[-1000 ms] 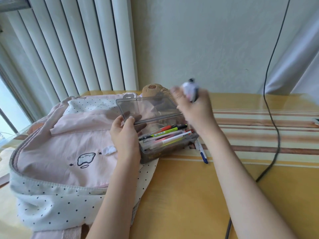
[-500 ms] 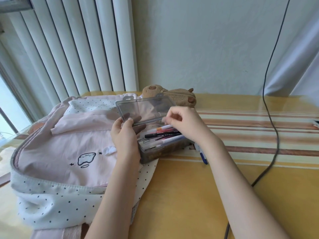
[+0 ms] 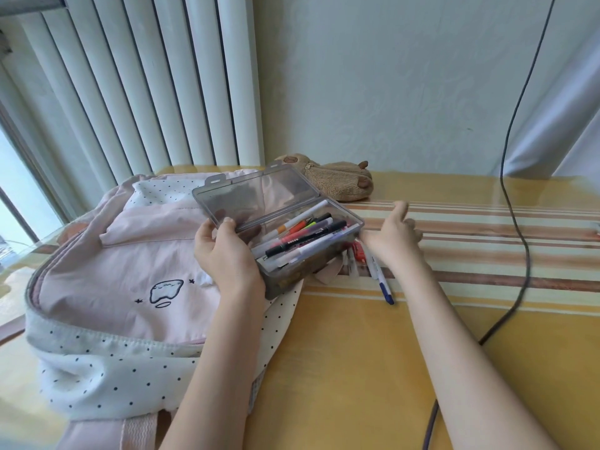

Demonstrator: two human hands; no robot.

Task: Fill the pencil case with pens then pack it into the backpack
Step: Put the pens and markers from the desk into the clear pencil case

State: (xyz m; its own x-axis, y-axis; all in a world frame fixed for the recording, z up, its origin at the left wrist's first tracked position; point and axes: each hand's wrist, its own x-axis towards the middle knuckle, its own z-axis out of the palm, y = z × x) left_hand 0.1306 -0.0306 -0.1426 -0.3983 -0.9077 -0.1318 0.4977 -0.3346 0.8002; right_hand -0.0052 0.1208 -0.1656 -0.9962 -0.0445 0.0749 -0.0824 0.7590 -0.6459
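Observation:
A clear grey plastic pencil case (image 3: 290, 278) rests on the right edge of the pink and white dotted backpack (image 3: 113, 271), its lid (image 3: 256, 193) tilted up and open. Several pens (image 3: 305, 235) lie inside it. My left hand (image 3: 224, 254) grips the case's near left corner, thumb on the lid's edge. My right hand (image 3: 393, 238) is just right of the case, fingers spread and reaching down onto loose pens on the table. Among these are a white pen with a blue cap (image 3: 384, 285) and a red item (image 3: 357, 250). Nothing is held in that hand.
The backpack lies flat on a yellow striped table (image 3: 357, 352). A brown plush pouch (image 3: 341, 181) sits behind the case by the wall. A black cable (image 3: 519, 222) hangs down the wall and runs across the table's right side. Vertical blinds stand at the back left.
My right hand put a black pen into the case, then moved out to the right, down onto the loose pens. The left hand has kept its hold on the case.

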